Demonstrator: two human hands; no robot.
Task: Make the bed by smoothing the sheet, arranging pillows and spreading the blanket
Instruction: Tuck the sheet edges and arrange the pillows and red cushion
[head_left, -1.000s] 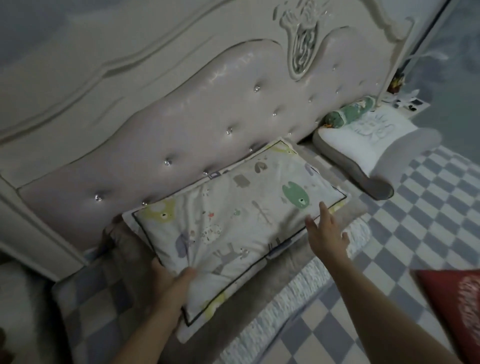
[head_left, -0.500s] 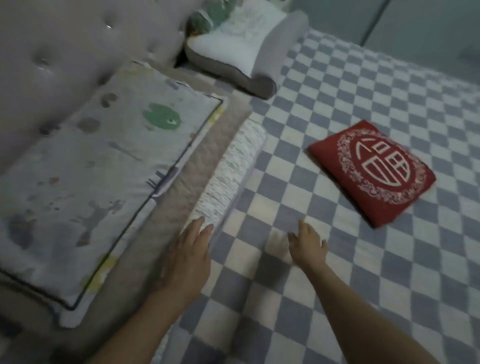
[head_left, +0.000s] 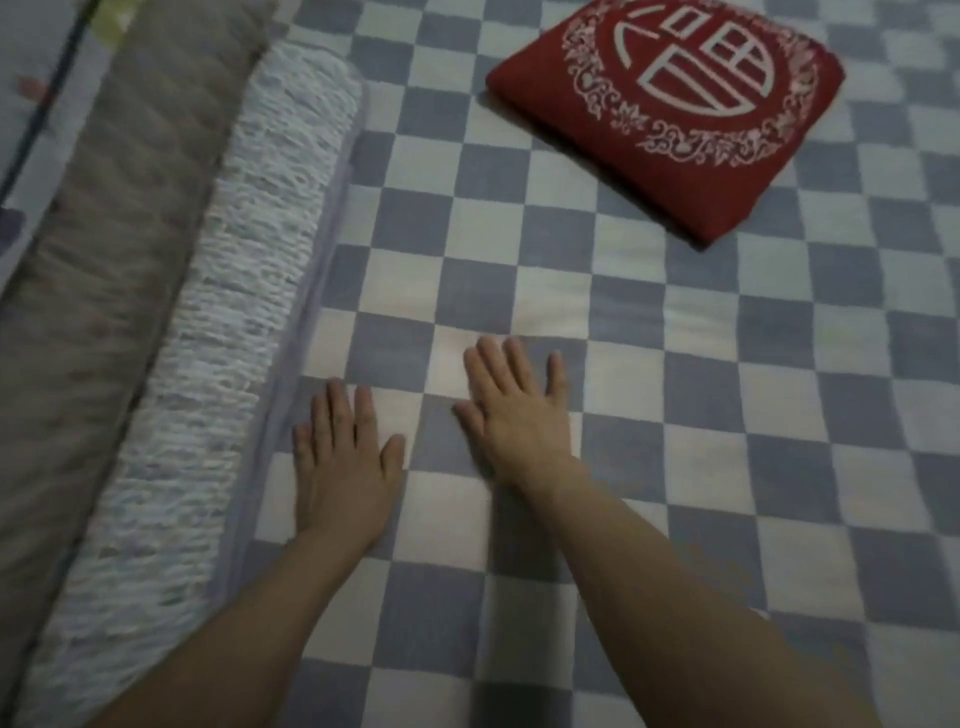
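Both of my hands lie flat, palms down, on the blue-and-white checked sheet (head_left: 675, 374). My left hand (head_left: 345, 462) rests with straight fingers close to the sheet's white fringed edge (head_left: 234, 291). A little farther forward and to the right, my right hand (head_left: 514, 410) presses the sheet, fingers spread. A folded red blanket (head_left: 670, 109) with a white round emblem lies on the sheet at the upper right, apart from both hands. Only a corner of the cartoon-print pillow (head_left: 36, 78) shows at the upper left.
A brown-grey padded strip (head_left: 104, 234) runs diagonally along the left, between the pillow and the fringed edge. The checked sheet stretches on to the right and toward me.
The view has swung from the headboard and pillow down to the sheet. My left hand came off the fringed edge onto the sheet; both hands now lie flat, side by side.
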